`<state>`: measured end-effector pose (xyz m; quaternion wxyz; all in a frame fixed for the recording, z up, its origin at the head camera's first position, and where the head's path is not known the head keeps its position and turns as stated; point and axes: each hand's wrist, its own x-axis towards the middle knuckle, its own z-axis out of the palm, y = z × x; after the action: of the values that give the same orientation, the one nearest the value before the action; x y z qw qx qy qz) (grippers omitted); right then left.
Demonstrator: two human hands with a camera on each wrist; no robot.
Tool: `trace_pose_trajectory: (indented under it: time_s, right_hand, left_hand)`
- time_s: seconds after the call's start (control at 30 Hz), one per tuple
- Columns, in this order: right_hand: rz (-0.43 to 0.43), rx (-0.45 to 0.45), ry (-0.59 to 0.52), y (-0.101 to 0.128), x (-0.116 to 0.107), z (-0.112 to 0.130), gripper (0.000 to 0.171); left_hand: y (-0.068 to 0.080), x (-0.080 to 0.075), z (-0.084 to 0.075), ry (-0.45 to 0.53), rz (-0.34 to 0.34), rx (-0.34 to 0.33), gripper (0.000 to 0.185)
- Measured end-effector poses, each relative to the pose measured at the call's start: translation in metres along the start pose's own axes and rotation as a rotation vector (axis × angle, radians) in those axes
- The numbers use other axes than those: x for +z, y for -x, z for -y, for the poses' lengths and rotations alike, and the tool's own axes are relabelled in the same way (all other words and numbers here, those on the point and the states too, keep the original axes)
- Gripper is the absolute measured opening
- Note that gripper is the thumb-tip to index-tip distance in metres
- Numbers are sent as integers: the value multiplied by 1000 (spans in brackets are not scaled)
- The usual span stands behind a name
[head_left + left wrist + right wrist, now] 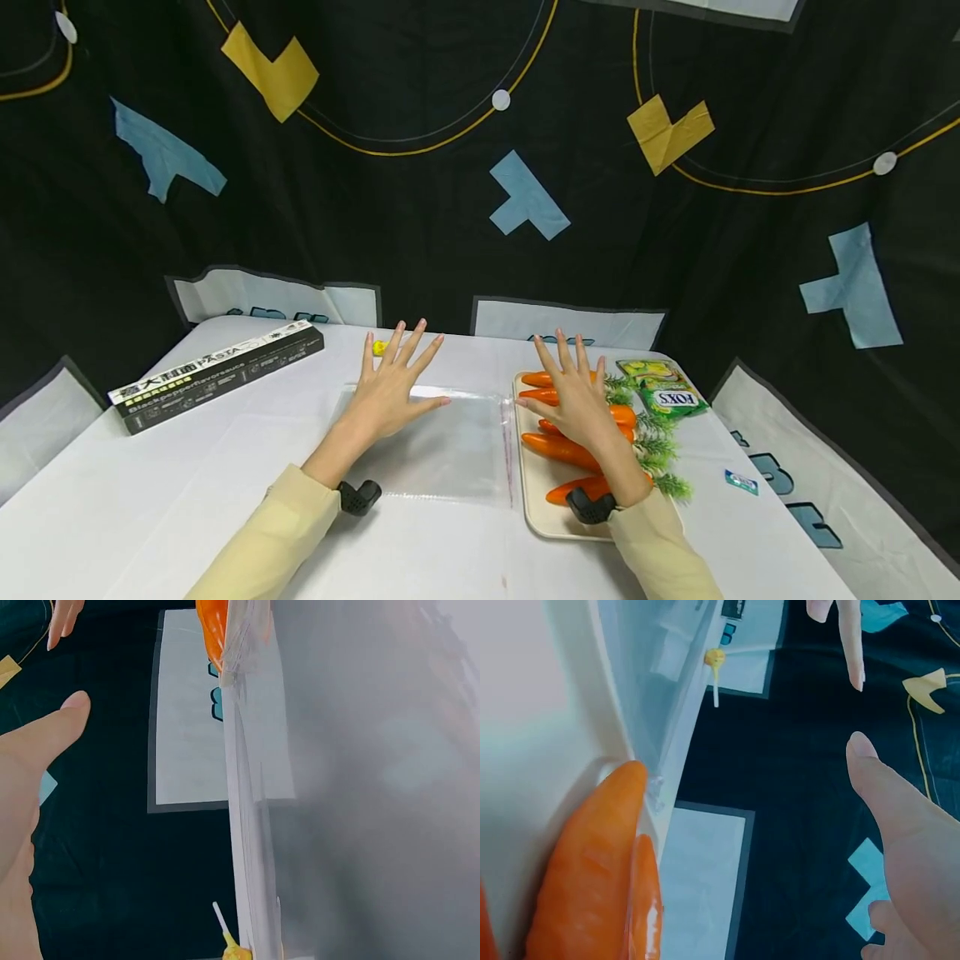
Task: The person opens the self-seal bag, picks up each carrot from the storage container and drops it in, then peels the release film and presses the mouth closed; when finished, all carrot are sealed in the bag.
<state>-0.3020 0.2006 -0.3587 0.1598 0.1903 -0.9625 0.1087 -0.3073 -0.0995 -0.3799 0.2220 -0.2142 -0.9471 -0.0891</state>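
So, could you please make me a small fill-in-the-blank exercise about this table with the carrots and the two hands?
1. The orange plastic carrots lie on a cream rectangular ____.
2. The left hand hovers, fingers spread, over a clear ____ bag.
3. The long black pasta box lies to the ____ of the left hand.
4. The right hand is spread above the ____.

Missing words: tray; plastic; left; carrots
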Motion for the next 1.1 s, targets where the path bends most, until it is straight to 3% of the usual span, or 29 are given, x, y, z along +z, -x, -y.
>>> trace_pose_trajectory:
  time_s: [0.3,0.6,0.9,1.1]
  right_hand:
    - [65,-57,-77,6,7,-3,91]
    - [173,-160,-145,14,14,-1,77]
    - [345,-273,-163,22,19,8,54]
    - [373,-339,-227,24,23,11,46]
  left_hand:
    - [-1,9,-12,34,107,132,90]
    - [8,19,-27,84,298,198,67]
    - [10,29,-40,201,415,157,56]
    - [14,36,-46,202,466,141,60]
